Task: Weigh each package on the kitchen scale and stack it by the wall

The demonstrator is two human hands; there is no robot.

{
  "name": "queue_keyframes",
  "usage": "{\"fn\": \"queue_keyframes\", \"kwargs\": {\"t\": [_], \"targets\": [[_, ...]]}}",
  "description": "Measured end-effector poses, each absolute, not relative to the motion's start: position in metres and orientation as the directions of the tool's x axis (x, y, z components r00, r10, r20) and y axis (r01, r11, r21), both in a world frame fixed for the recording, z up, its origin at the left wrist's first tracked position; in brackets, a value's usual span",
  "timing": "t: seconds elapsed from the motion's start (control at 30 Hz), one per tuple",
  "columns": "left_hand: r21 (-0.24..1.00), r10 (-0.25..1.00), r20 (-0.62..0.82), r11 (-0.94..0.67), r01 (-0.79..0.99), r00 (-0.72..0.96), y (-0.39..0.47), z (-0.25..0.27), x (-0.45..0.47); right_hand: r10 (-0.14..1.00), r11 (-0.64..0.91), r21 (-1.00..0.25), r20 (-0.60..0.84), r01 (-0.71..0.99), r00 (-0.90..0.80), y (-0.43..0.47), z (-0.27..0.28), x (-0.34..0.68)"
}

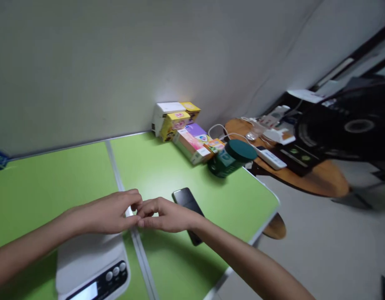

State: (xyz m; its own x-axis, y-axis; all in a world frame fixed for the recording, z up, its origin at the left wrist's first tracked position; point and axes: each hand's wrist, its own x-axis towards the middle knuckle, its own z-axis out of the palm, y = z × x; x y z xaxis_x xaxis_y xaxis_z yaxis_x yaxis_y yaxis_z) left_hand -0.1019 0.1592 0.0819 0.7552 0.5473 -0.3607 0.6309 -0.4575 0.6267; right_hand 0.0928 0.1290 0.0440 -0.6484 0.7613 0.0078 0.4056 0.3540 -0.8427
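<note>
White scale [91,258], seven o'clock from near-pinched fingers [149,222], any hold unclear; left hand [109,213], right hand [167,215] fingertips close, backs up.

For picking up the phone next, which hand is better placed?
Probably the right hand: in this view it partly covers the phone. The left hand is farther away, by the scale, with the right hand between.

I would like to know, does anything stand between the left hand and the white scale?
Nothing visible stands in the way: the left hand appears over the far end of the white scale, hiding part of it. Whether they touch, I cannot tell.
</note>
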Motion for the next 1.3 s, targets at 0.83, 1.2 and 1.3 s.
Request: {"fn": "queue_keyframes", "kwargs": {"t": [0.83,1.2,1.3], "targets": [[0.316,0.583,0.214,-0.800,0.509,0.784,0.281,-0.008,0.131,0.848,-0.208,-0.640,0.259,0.740,0.463,0.224,-0.013,0.263],[0.274,0.620,-0.030,-0.750,0.603,0.784,0.235,0.066,-0.031,0.965,0.262,-0.801,0.214,0.538,-0.150,0.115,0.033,0.235],[0.305,0.704,-0.043,-0.667,0.680,0.709,0.190,0.082,-0.102,0.927,0.327,-0.836,0.192,0.440,-0.323,0.113,0.034,0.193]]}}
